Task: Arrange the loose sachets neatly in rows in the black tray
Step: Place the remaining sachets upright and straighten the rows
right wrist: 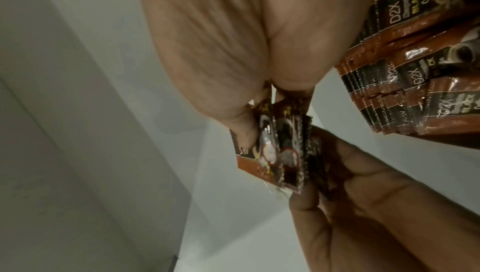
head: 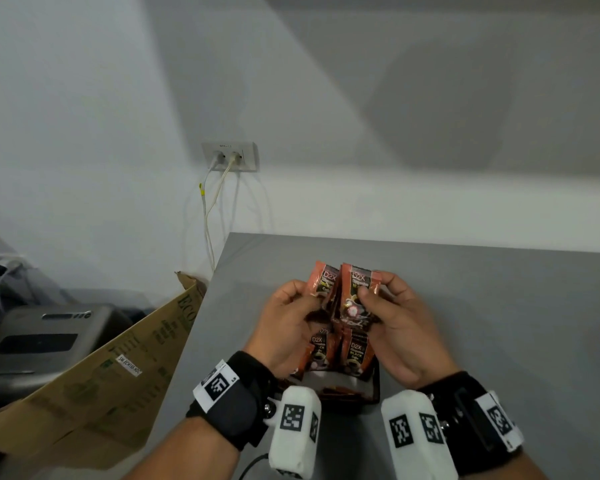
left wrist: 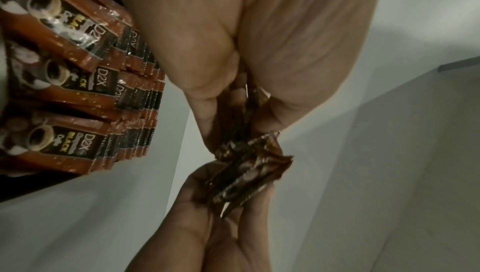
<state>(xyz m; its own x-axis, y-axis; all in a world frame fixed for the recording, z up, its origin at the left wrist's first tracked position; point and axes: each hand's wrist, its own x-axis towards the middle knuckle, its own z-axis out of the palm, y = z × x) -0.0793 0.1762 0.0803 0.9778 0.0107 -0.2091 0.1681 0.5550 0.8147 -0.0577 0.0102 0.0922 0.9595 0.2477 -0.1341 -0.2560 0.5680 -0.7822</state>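
— Two hands at frame centre?
— Yes: left hand (head: 288, 323) and right hand (head: 400, 327), close together, pinch loose sachets (head: 355, 292) above the black tray (head: 374, 386) — rows of sachets (head: 336, 351) inside.

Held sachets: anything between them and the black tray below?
Nothing visible. Both the left hand and right hand hold the sachets above the black tray, where rows of sachets already stand.
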